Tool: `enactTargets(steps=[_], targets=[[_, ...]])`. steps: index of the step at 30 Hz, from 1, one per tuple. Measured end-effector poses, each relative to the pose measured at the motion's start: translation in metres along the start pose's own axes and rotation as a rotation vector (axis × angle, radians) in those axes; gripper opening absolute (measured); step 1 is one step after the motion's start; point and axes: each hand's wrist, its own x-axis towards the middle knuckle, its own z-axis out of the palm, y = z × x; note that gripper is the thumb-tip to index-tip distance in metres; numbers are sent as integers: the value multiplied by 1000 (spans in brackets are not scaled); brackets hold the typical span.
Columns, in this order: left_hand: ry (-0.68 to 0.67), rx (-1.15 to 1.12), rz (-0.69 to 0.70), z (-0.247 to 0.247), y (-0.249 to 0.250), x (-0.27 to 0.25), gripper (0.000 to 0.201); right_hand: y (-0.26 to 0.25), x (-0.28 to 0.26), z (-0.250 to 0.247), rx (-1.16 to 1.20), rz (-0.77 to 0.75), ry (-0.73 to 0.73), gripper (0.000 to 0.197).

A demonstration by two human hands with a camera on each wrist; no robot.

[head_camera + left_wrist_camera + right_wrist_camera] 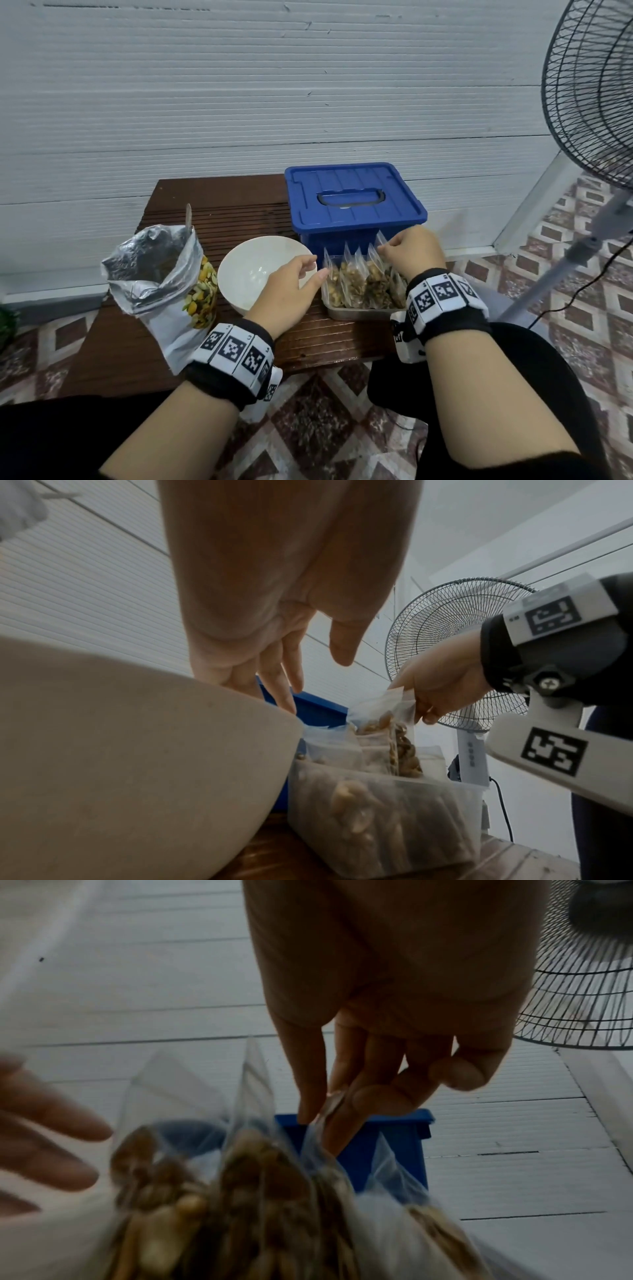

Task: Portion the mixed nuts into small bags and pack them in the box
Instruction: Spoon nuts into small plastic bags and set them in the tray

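Observation:
Several small clear bags of nuts (356, 284) stand in a row in a shallow tray (356, 314) in front of the blue box (352, 202), whose lid is on. My right hand (385, 248) pinches the top edge of the rightmost bag (379, 240). In the right wrist view the thumb and fingers (308, 1091) squeeze that bag's rim (330, 1104). My left hand (317, 269) hovers open at the left end of the row, over the rim of the white bowl (253, 270), its fingers (291, 688) straight and holding nothing.
An open foil bag of mixed nuts (161, 274) stands at the table's left with a spoon handle (188, 216) sticking out. A standing fan (592, 92) and its cable are on the right. The dark wooden table (219, 205) backs onto a white wall.

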Motion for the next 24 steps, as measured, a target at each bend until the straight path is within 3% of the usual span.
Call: enactTargets(steps=[8,15,21,24], targets=[[12,26,-26,-10,-3,0,43,-1,2,-9,120,-3,17,26],[56,80,-44,-35,-11,-9,41,-32,-13,-4,121,-222,175,18],[142,108,-51,-53,-23,-15,36,-68,-39,36,146,-437,20,11],[153,108,-65,-56,-29,-15,37,-81,-43,58,-43,-516,-128,17]])
